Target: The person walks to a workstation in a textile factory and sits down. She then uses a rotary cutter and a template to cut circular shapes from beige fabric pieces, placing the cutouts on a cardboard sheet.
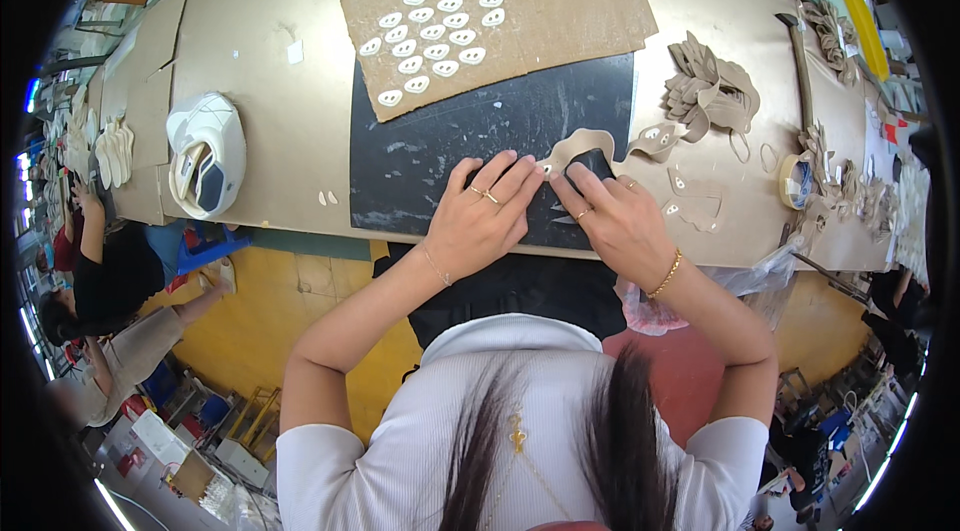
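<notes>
A curved beige strip (583, 141), like a cut shoe-upper piece, lies over the black mat (430, 146) in front of me. My left hand (482, 211) presses its fingertips on the strip's left end, where a small white spot shows. Closed around the same end from the other side is my right hand (618, 219), its thumb and fingers meeting my left fingertips. A dark rounded object sits by the right hand's fingers, inside the strip's curve; its kind I cannot tell. Small white oval pieces (437, 52) with two holes lie in rows on a brown board (540, 1).
Right of the mat is a heap of beige pieces (710, 91), with a tape roll (796, 181) and a hammer (797, 61) farther right. A white container (206, 156) stands at the left. Other people are at the left and right edges.
</notes>
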